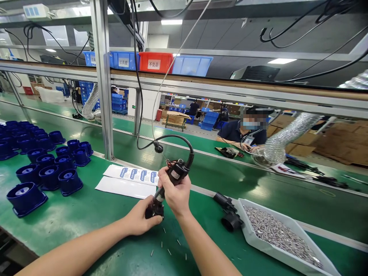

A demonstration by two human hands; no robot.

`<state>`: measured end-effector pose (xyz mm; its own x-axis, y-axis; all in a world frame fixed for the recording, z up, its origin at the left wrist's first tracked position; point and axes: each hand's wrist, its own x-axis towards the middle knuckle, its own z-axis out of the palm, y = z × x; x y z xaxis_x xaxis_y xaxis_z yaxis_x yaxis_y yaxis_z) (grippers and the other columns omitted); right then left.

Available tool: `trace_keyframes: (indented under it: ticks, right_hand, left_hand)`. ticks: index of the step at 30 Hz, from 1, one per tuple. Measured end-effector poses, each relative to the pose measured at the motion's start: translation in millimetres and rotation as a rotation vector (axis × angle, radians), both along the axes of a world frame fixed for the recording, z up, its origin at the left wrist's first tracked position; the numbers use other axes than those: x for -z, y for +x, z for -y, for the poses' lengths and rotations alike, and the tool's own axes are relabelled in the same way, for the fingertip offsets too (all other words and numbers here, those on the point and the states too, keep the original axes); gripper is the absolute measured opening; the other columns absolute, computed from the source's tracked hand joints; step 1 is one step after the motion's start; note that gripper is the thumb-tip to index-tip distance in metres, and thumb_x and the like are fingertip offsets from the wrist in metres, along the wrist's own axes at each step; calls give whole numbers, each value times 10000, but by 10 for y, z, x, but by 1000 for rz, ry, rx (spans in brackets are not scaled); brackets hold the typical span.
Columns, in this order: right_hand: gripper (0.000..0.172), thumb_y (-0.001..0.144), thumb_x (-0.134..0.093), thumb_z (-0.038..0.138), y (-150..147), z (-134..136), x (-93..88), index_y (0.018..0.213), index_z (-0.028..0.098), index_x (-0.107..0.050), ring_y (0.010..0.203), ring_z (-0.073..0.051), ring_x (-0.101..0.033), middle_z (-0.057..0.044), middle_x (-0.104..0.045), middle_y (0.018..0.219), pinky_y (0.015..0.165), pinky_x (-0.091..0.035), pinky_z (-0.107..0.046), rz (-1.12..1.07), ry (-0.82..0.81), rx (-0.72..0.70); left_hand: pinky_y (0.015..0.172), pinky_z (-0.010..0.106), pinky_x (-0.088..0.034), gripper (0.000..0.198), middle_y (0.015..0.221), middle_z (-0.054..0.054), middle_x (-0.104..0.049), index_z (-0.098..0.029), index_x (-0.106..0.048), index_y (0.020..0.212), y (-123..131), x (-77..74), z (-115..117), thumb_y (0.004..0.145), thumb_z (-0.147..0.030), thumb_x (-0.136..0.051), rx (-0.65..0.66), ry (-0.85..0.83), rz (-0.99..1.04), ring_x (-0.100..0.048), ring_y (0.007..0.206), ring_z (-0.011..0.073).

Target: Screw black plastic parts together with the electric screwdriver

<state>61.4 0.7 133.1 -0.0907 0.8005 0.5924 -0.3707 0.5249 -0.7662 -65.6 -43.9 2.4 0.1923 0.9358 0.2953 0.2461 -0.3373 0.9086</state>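
Note:
My right hand [176, 191] is wrapped round a black corded electric screwdriver [176, 171], which is tilted with its tip pointing down and left. Below it, my left hand [140, 218] grips a small black plastic part [156, 210] just above the green bench. The screwdriver's lower end meets this part, though the exact contact is hidden by my fingers. Several loose silver screws [169, 252] lie on the bench close in front of my hands. A white sheet of blue-printed labels [126, 186] rests behind my left hand.
Many dark blue plastic housings [48, 176] stand at the left. To the right, a white tray [250, 237] holds a heap of small metal screws, with black plastic parts [230, 214] beside it. A metal post [103, 84] rises behind the bench. A masked person [244, 132] sits across.

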Motion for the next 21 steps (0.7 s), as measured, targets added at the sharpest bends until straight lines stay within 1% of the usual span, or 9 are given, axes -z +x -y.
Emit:
trace_keyframes:
  ticks: [4,8,12,15,18,21]
  right_hand:
    - [364,859,-871,476,-18,-5,22,904,189,-652,522,-148,-554,-17,-661,727,504,-491,-284,19,-10,-10]
    - [358,852,-871,461,-26,-23,17,919,191,-645,560,-151,-552,-23,-669,772,534,-498,-290,49,-14,-13]
    - [327,868,-856,411,-83,-51,29,947,207,-613,599,-144,-533,8,-633,785,572,-477,-280,87,-20,-31]
    - [306,869,-838,379,-152,-30,18,950,219,-590,620,-141,-517,29,-596,778,587,-459,-269,93,-22,-6]
    - [299,860,-821,382,-193,18,-25,932,222,-579,647,-150,-522,29,-583,772,609,-470,-270,106,-13,3]
    - [307,854,-814,395,-186,31,-62,941,222,-577,636,-150,-518,31,-579,763,598,-473,-269,98,-13,18]
  left_hand:
    - [903,418,-541,482,1134,108,-723,-157,-637,1233,5,-1,-6,888,-450,-804,5,14,24,-651,1016,310]
    - [934,438,-528,477,1171,120,-723,-153,-636,1249,12,-38,-6,885,-418,-795,19,27,45,-642,1047,325]
    - [888,423,-515,428,1089,110,-722,-141,-639,1217,26,-89,3,885,-378,-769,31,27,61,-633,973,299]
    - [845,398,-508,400,1028,94,-715,-138,-645,1179,42,-104,13,887,-387,-761,45,38,73,-621,918,276]
    - [857,396,-498,392,1026,84,-710,-144,-649,1182,52,-111,26,904,-402,-748,49,45,68,-615,925,272]
    - [879,401,-493,403,1029,78,-704,-146,-646,1195,48,-126,41,914,-416,-746,45,47,54,-610,944,276]
